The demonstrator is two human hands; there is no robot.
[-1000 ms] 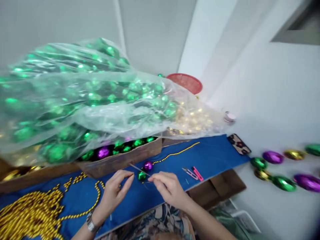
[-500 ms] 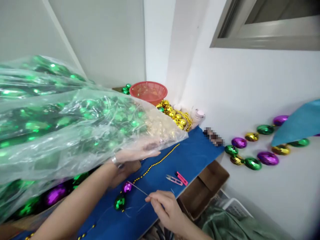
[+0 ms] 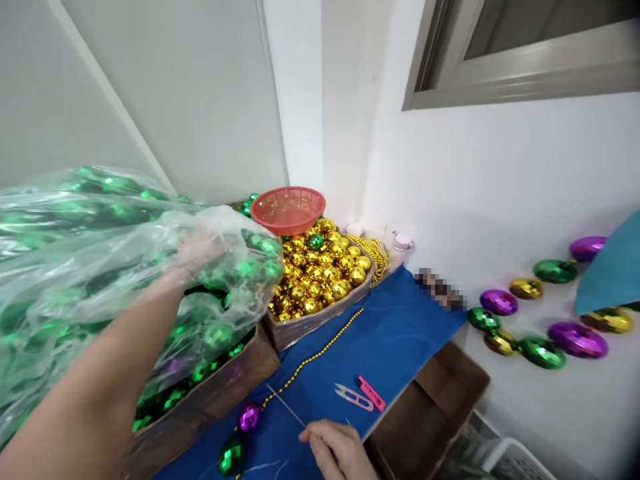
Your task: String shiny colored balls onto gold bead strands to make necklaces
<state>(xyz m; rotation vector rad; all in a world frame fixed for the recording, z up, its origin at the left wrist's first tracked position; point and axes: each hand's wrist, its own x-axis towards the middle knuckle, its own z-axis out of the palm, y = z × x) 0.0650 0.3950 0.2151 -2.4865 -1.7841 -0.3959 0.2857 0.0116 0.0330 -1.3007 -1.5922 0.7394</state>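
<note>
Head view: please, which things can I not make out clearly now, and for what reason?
Left hand: in the head view, clear plastic and blur veil it; its grip cannot be told.
Right hand: cut off by the head view's bottom edge.
Dark object: pixelated in the head view; unidentifiable.
Teal object: cut off by the head view's right edge.

Facing a room corner. Seeing grey-green wall panels (image 3: 210, 87) at left, divided by a slanting pale strip (image 3: 113, 97); right of those, noting a white column (image 3: 345, 100), then a white wall (image 3: 460, 173). Spotting a grey-framed window (image 3: 530, 63) upper right, dark-paned; below, a blue-covered table (image 3: 400, 333).
</note>
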